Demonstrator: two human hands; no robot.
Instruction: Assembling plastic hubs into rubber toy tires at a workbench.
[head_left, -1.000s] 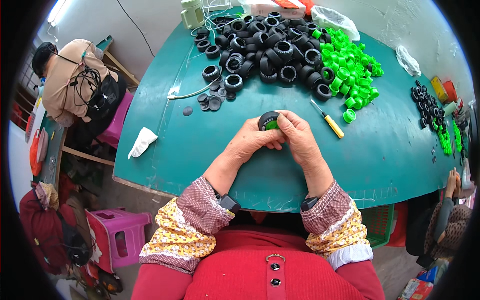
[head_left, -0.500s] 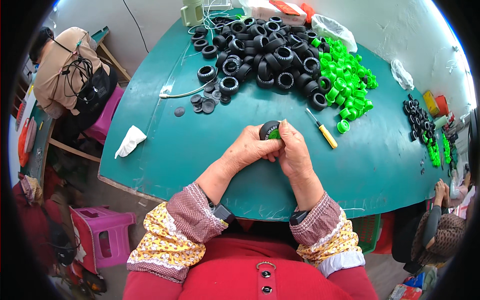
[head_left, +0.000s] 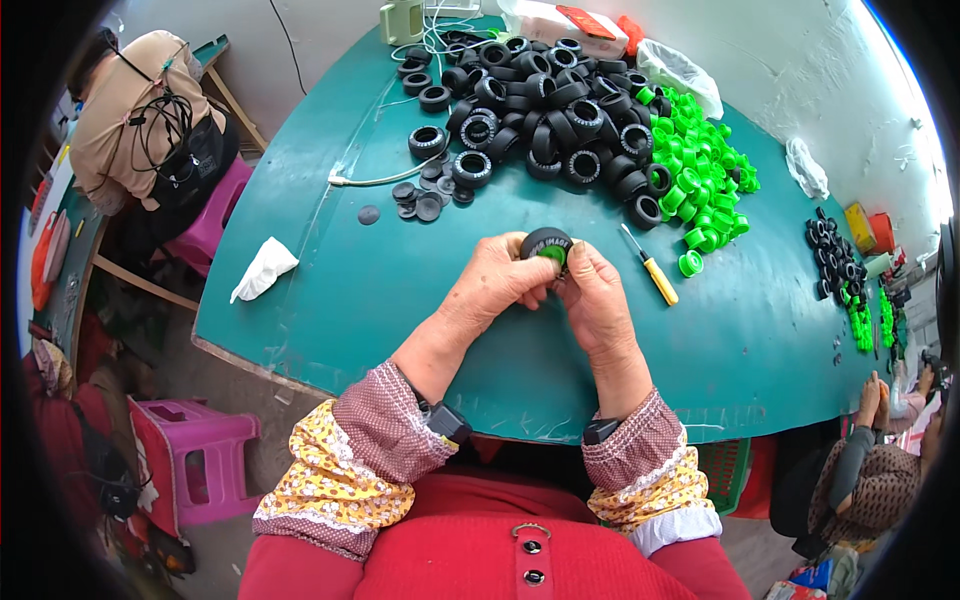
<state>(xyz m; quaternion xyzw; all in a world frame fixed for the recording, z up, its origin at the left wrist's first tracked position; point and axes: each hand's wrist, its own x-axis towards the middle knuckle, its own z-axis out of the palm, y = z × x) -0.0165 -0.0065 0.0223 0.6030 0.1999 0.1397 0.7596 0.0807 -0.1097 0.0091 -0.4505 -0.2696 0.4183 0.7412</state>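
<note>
Between my hands, a little above the green table, is a small black toy tyre [head_left: 547, 239] with a bright green wheel hub [head_left: 553, 255] inside it. My left hand [head_left: 500, 275] is closed on the tyre's left side, its thumb pressed on the hub. My right hand [head_left: 592, 290] pinches the right edge of the same tyre between thumb and fingers. The fingers beneath the tyre are partly hidden. To the right of my hands lies a screwdriver [head_left: 659, 280] with a yellow handle, and a single green hub [head_left: 690, 263] rests just beyond it.
A large heap of black tyres [head_left: 540, 100] covers the back of the table [head_left: 330, 330], with a pile of green hubs [head_left: 705, 165] beside it. Flat black discs [head_left: 428, 207], a white cable [head_left: 385, 180] and a crumpled tissue [head_left: 265, 268] lie leftward. Other people sit at both sides.
My fingers have shifted on the tyre; it is turned so that more of its lettered sidewall shows. My right thumb has moved lower along its edge. The view has shifted slightly.
</note>
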